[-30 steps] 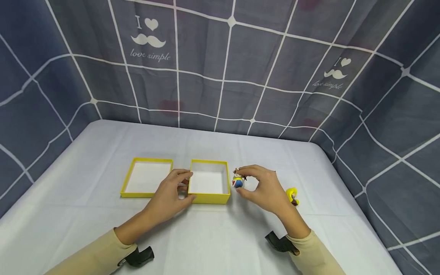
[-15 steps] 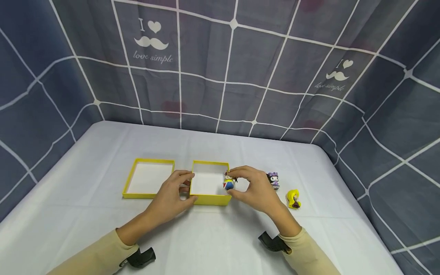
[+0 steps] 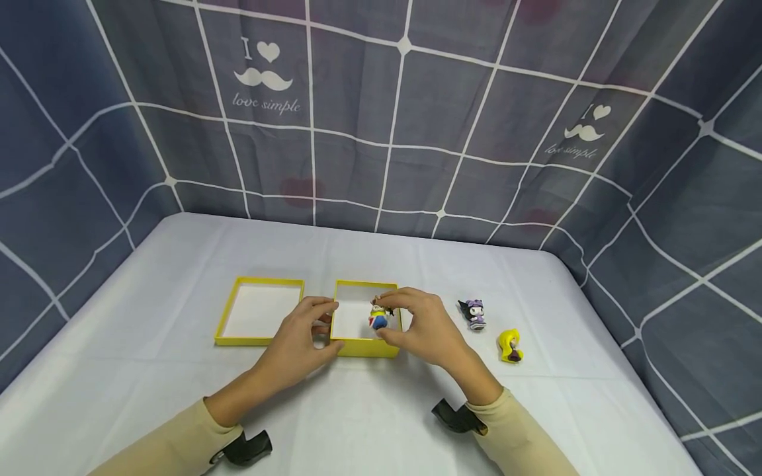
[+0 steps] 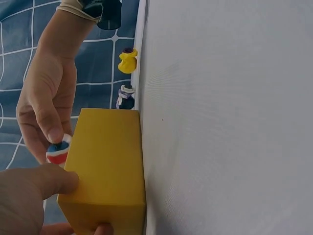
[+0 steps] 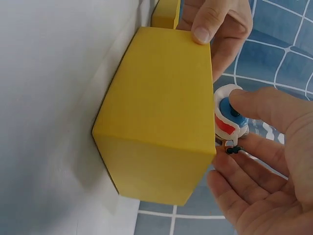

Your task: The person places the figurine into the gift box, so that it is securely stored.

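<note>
- Pinching the small figure between thumb and fingertips, your right hand holds it just over the open yellow box, inside the rim on the side nearest that hand.
- Your left hand grips the box's near corner on its own side, thumb on the front wall, fingers curled at the rim.
- Figure looks like hard moulded plastic: light, stiff, smooth, so likely a bit slippery. Take it by the round body, not by the thin dark piece sticking out near your fingertips; that part looks snappable.
- Box looks like thin card: light, slides easily on the counter, walls will dent if you squeeze. Hold at a corner, as your left hand does.
- Yellow lid lies open side up just beyond your left hand, beside the box.
- Purple-black figure and yellow figure sit on the counter outboard of your right hand, apart from it.
</note>
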The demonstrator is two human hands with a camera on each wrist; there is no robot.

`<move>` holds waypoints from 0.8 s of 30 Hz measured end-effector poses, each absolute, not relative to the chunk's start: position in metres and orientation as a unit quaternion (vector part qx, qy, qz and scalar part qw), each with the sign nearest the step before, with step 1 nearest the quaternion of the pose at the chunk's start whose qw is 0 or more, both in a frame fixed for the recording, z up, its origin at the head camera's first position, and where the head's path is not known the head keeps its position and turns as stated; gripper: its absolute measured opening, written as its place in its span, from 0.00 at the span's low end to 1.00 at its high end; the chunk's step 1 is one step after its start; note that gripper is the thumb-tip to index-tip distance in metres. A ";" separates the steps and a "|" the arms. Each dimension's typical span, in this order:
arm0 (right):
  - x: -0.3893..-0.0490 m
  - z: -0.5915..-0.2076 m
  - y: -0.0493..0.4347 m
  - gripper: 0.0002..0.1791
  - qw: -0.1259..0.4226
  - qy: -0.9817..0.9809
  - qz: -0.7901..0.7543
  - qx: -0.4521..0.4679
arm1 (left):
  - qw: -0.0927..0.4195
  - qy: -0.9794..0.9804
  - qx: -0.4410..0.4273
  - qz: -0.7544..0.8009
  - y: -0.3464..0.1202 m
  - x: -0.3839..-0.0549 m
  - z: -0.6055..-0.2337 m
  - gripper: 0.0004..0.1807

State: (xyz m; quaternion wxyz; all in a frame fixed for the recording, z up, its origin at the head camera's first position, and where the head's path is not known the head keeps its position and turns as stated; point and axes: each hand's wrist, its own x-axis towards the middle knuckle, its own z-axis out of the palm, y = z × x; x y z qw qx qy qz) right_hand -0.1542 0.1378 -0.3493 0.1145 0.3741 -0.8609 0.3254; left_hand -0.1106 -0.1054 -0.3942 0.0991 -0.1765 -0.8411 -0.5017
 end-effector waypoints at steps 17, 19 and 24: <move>-0.157 -0.355 0.113 0.21 0.082 -0.865 0.325 0.373 | 0.103 -0.834 -0.185 -0.509 -0.106 -0.112 -0.396 0.34; -0.158 -0.356 0.111 0.21 0.077 -0.866 0.325 0.372 | 0.100 -0.835 -0.183 -0.509 -0.106 -0.111 -0.396 0.34; -0.160 -0.357 0.108 0.21 0.067 -0.867 0.324 0.373 | 0.100 -0.836 -0.183 -0.508 -0.106 -0.111 -0.396 0.34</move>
